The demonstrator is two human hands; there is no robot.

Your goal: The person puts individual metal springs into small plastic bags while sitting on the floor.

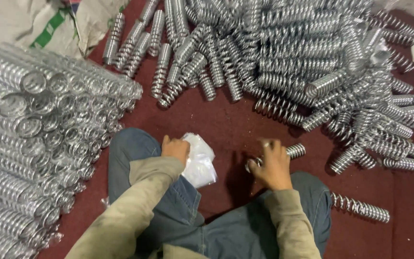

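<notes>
Dim, even overhead light; glare glints on the springs, soft shadows beneath them, slight blur throughout.

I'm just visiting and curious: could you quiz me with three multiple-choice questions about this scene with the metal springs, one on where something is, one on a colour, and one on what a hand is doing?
1. Where is the stack of bagged springs?
A. On the left of the picture
B. On the person's lap
C. At the top right

2. What colour is the floor covering?
A. Green
B. Dark red
C. Yellow

3. What does the right hand hold?
A. Nothing
B. A brush
C. A metal spring

Answers:
1 A, the wrapped springs are piled along the left edge.
2 B, dark red shows between the loose springs.
3 C, the fingers are closed round a spring, while the left hand grips a clear plastic bag.
</notes>
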